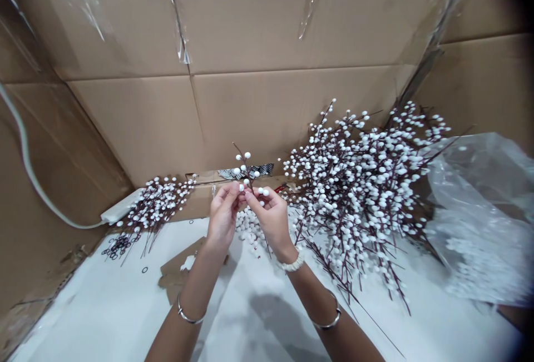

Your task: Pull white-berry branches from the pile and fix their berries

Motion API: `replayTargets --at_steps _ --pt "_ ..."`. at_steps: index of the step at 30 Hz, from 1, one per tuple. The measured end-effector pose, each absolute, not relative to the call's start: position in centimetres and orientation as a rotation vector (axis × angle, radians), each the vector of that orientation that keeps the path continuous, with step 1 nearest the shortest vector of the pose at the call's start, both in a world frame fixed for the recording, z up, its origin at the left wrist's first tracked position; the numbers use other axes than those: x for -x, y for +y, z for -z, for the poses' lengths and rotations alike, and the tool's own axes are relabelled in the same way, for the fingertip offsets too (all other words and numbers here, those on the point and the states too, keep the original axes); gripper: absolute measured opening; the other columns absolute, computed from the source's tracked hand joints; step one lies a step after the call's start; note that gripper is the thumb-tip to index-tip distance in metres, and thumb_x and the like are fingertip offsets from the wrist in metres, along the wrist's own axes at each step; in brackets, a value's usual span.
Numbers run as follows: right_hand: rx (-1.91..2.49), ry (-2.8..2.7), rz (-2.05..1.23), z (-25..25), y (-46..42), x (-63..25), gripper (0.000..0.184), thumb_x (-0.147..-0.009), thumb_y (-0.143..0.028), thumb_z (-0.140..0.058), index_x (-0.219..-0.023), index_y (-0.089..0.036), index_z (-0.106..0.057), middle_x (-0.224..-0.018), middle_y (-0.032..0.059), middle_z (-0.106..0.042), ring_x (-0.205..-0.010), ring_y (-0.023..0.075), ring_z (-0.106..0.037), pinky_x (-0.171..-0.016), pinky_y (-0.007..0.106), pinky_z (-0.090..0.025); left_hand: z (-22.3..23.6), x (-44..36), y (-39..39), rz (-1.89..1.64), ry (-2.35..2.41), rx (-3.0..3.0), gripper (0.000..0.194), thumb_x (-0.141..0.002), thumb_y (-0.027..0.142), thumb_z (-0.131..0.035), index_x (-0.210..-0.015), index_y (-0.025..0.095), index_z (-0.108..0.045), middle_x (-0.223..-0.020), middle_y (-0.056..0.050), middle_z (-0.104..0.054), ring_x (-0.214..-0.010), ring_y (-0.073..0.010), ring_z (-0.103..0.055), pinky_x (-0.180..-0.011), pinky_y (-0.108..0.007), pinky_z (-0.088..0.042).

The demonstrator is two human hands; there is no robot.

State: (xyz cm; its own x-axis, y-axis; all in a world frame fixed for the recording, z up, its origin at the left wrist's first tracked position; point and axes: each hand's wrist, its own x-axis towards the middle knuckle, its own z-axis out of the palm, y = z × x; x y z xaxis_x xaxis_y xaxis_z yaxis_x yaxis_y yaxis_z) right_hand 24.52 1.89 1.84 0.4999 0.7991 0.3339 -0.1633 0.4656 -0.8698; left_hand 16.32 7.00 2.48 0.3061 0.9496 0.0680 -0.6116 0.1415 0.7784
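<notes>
A small artificial berry branch [246, 169], brown-stemmed with white berries, stands up between my hands in the middle of the view. My right hand [269, 216] is closed around its stem, with white berries showing beside the thumb and fingers. The fingertips of my left hand [224, 214] pinch at a white berry [241, 187] on the branch's left side; the exact contact is partly hidden by the fingers. Just below and behind my hands lies a pile of loose white berries [250, 228] on the white table [233, 317].
A large heap of berry branches [359, 184] fills the right. Beyond it is a clear plastic bag [479, 239] of white berries. At left lie a smaller bunch [156, 203], dark rings [119, 246], a power strip [122, 206] and a cardboard piece [173, 273]. Cardboard walls [250, 28] enclose the table.
</notes>
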Motion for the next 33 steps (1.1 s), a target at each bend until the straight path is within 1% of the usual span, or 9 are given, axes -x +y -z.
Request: replayTargets --at_steps 4,11,16,20,25,33 --pt "0.906 -0.851 -0.662 -1.81 1.88 -24.55 0.022 -0.078 -0.037 -0.073 -0.078 -0.018 -0.061 -0.078 0.0003 -0.064 -0.074 0.014 -0.059 -0.07 0.026 -0.048 -2.46 -16.4 6.88 -1.221 0.517 -0.82 0.038 -0.062 0.037 -0.086 -0.082 0.014 -0.064 -0.078 0.0 -0.07 -0.064 -0.0063 -0.063 -0.065 -0.017 -0.049" --pt "0.917 -0.838 -0.645 -1.93 1.83 -24.47 0.023 -0.077 -0.039 -0.073 -0.079 -0.018 -0.062 -0.078 0.0008 -0.064 -0.074 0.0144 -0.058 -0.071 0.026 -0.049 -2.48 -16.46 6.71 -1.263 0.53 -0.894 0.036 -0.065 0.037 -0.085 -0.082 0.014 -0.063 -0.08 -0.001 -0.071 -0.066 -0.0081 -0.065 -0.071 -0.021 -0.052" --pt "0.922 -0.838 -0.631 -2.1 1.7 -24.4 0.022 -0.078 -0.038 -0.072 -0.077 -0.018 -0.061 -0.078 0.0004 -0.065 -0.075 0.0144 -0.06 -0.072 0.026 -0.048 -2.66 -16.51 6.43 -1.294 0.519 -0.913 0.035 -0.063 0.036 -0.086 -0.08 0.014 -0.063 -0.083 -0.002 -0.071 -0.073 -0.0097 -0.067 -0.076 -0.023 -0.053" --pt "0.938 -0.836 -0.622 -2.1 1.62 -24.32 0.022 -0.079 -0.039 -0.072 -0.079 -0.019 -0.063 -0.078 0.0008 -0.065 -0.073 0.0143 -0.058 -0.07 0.026 -0.047 -2.67 -16.52 6.31 -1.304 0.524 -0.943 0.032 -0.066 0.036 -0.084 -0.079 0.015 -0.063 -0.084 -0.002 -0.071 -0.077 -0.0113 -0.067 -0.079 -0.025 -0.053" --pt "0.952 -0.839 -0.58 -1.93 1.59 -24.15 0.024 -0.079 -0.041 -0.071 -0.081 -0.019 -0.064 -0.08 0.0013 -0.066 -0.074 0.0147 -0.057 -0.07 0.026 -0.047 -2.53 -16.62 6.32 -1.35 0.54 -0.986 0.033 -0.066 0.038 -0.084 -0.079 0.016 -0.063 -0.083 -0.002 -0.071 -0.08 -0.0125 -0.067 -0.078 -0.025 -0.053" --pt "0.915 -0.841 -0.577 -1.89 1.47 -23.92 0.017 -0.081 -0.036 -0.069 -0.085 -0.02 -0.065 -0.085 0.0019 -0.067 -0.079 0.0155 -0.06 -0.075 0.027 -0.049 -2.45 -16.63 6.46 -1.378 0.509 -1.023 0.032 -0.066 0.04 -0.084 -0.078 0.016 -0.065 -0.084 -0.004 -0.072 -0.081 -0.0134 -0.067 -0.078 -0.025 -0.053"
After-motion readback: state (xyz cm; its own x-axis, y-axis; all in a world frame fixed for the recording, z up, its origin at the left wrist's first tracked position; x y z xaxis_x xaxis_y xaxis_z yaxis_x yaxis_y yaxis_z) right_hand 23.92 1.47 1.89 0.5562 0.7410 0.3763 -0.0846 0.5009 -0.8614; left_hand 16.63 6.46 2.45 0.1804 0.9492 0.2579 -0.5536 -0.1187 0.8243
